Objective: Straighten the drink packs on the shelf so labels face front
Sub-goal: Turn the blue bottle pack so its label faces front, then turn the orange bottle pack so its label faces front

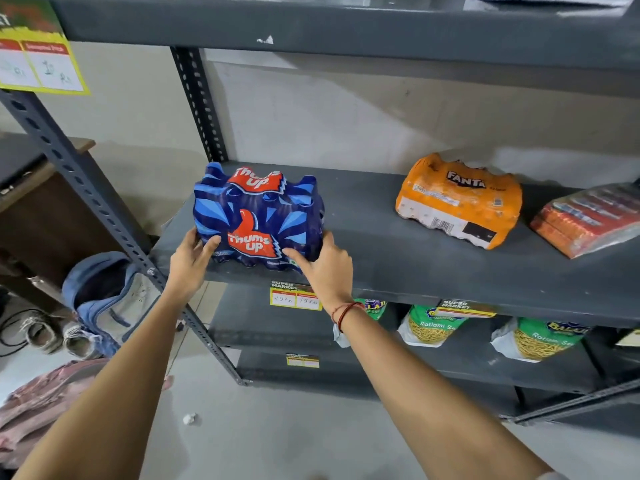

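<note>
A blue Thums Up pack (258, 216) stands at the left end of the grey shelf (381, 268), its red logo turned toward me. My left hand (190, 261) grips its lower left corner and my right hand (323, 265) presses its lower right corner, fingers wrapped on the film. An orange Fanta pack (457, 199) lies further right on the same shelf, turned at an angle with its barcode side toward the front.
A red shrink-wrapped pack (588, 220) lies at the shelf's right end. Price tags (294, 297) hang on the shelf edge. Snack bags (429, 327) fill the lower shelf. A slotted upright (90, 192) runs down the left; a blue bag (104, 292) and shoes (45, 334) sit on the floor.
</note>
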Demonstrator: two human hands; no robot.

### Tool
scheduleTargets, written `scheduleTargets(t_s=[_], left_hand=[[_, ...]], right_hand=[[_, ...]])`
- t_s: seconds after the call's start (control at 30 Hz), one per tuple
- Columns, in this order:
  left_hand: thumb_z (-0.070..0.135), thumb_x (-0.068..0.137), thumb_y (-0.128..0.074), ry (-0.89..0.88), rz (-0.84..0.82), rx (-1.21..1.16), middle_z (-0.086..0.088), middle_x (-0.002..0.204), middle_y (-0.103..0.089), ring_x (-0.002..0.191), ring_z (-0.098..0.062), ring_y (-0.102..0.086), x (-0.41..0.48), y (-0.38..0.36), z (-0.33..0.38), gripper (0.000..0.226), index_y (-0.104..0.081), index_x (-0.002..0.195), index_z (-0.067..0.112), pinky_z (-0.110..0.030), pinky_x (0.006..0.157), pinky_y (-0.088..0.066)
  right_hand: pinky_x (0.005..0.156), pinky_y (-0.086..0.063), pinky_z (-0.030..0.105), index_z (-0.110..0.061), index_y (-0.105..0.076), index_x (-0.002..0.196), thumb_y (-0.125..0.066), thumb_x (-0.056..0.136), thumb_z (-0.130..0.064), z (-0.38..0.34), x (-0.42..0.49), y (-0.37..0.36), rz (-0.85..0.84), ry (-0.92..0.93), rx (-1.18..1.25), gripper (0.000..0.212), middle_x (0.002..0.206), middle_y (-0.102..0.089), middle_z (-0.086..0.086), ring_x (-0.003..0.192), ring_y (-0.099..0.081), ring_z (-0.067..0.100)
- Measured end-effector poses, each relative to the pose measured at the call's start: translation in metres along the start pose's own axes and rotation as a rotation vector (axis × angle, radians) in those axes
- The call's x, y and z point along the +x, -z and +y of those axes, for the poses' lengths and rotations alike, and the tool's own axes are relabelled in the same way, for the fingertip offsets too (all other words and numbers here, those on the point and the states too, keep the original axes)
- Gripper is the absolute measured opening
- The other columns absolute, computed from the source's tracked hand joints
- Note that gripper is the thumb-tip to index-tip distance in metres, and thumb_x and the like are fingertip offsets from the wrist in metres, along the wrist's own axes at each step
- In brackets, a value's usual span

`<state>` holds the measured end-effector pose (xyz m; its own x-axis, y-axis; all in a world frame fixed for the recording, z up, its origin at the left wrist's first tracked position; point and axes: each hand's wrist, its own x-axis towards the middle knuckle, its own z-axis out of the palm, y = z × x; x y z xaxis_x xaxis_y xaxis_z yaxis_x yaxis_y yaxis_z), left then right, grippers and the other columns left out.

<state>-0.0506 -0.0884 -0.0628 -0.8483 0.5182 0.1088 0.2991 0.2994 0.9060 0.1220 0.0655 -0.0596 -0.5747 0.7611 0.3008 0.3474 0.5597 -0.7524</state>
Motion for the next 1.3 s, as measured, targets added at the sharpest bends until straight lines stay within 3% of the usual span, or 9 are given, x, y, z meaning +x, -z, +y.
scheduleTargets(t_s=[0.17,0.33,0.43,0.57,0.7,0.9,1.0,1.1,1.3], left_hand=[[0.042,0.090,-0.054,0.030,0.095,-0.049,-0.007,0.138,-0.053,0.122,-0.021,-0.054,-0.006,-0.008,-0.005,0.057,-0.042,0.137,0.014,-0.038,0.102,-0.044],[0.038,0.092,-0.053,0.037,0.381,-0.038,-0.010,0.138,-0.050,0.126,-0.021,-0.049,-0.028,-0.030,0.010,0.053,-0.042,0.136,0.011,-0.026,0.102,-0.037],[0.034,0.095,-0.048,-0.112,0.578,0.027,-0.008,0.116,-0.050,0.104,-0.017,-0.051,-0.065,-0.077,0.033,0.040,-0.049,0.124,0.006,-0.012,0.091,-0.037],[0.022,0.094,-0.048,-0.446,0.222,0.098,-0.002,0.099,-0.053,0.088,-0.013,-0.050,-0.098,-0.163,0.068,0.023,-0.059,0.106,0.006,-0.033,0.080,-0.046],[0.026,0.092,-0.052,-0.606,-0.114,0.144,0.003,0.105,-0.056,0.095,-0.017,-0.059,-0.088,-0.234,0.114,0.018,-0.058,0.106,0.016,-0.033,0.080,-0.051],[0.025,0.093,-0.053,-0.466,-0.185,0.187,-0.014,0.115,-0.052,0.104,-0.026,-0.050,-0.006,-0.304,0.177,0.033,-0.053,0.120,0.006,-0.023,0.083,-0.036],[0.035,0.091,-0.052,-0.245,-0.228,0.243,-0.022,0.127,-0.050,0.119,-0.037,-0.045,0.042,-0.328,0.194,0.049,-0.048,0.126,0.001,-0.037,0.094,-0.038],[0.050,0.088,-0.052,-0.029,-0.343,0.268,-0.020,0.128,-0.055,0.118,-0.037,-0.051,0.064,-0.344,0.206,0.063,-0.046,0.131,0.005,-0.037,0.090,-0.041],[0.056,0.079,-0.061,0.157,-0.373,0.102,-0.009,0.105,-0.061,0.097,-0.026,-0.058,0.076,-0.348,0.204,0.061,-0.058,0.118,0.010,-0.032,0.078,-0.043]], right_hand=[[0.075,-0.060,0.044,-0.007,-0.050,0.110,-0.068,0.076,-0.058,0.001,0.001,0.001,-0.021,0.006,0.016,0.063,0.109,-0.070,0.010,0.095,-0.070,0.031],[0.076,-0.058,0.049,-0.007,-0.050,0.112,-0.073,0.074,-0.050,0.005,0.007,0.007,-0.104,0.001,0.083,0.061,0.110,-0.069,0.013,0.097,-0.067,0.034],[0.085,-0.054,0.049,-0.010,-0.053,0.118,-0.074,0.076,-0.043,0.021,0.011,0.023,-0.192,0.049,0.148,0.057,0.116,-0.067,0.012,0.105,-0.063,0.030],[0.096,-0.048,0.044,-0.006,-0.058,0.122,-0.070,0.084,-0.032,0.058,0.017,0.070,-0.080,0.086,0.112,0.048,0.120,-0.065,0.013,0.112,-0.059,0.029],[0.094,-0.048,0.044,-0.006,-0.060,0.117,-0.063,0.090,-0.027,0.102,0.041,0.144,0.109,0.000,0.068,0.035,0.117,-0.064,0.014,0.111,-0.058,0.030],[0.088,-0.032,0.029,0.001,-0.057,0.116,-0.063,0.088,-0.028,0.171,0.088,0.246,0.436,-0.245,-0.114,0.041,0.121,-0.054,0.023,0.117,-0.047,0.039],[0.109,-0.031,0.040,0.004,-0.040,0.137,-0.061,0.083,-0.055,0.202,0.119,0.260,0.236,-0.524,-0.013,0.082,0.139,-0.043,0.026,0.130,-0.039,0.041],[0.108,-0.039,0.048,-0.005,-0.039,0.140,-0.059,0.061,-0.081,0.212,0.140,0.256,0.007,-0.755,0.304,0.111,0.140,-0.049,0.014,0.126,-0.049,0.036],[0.101,-0.046,0.049,-0.017,-0.042,0.138,-0.067,0.050,-0.070,0.225,0.151,0.245,0.038,-0.751,0.556,0.106,0.129,-0.059,0.009,0.113,-0.060,0.032]])
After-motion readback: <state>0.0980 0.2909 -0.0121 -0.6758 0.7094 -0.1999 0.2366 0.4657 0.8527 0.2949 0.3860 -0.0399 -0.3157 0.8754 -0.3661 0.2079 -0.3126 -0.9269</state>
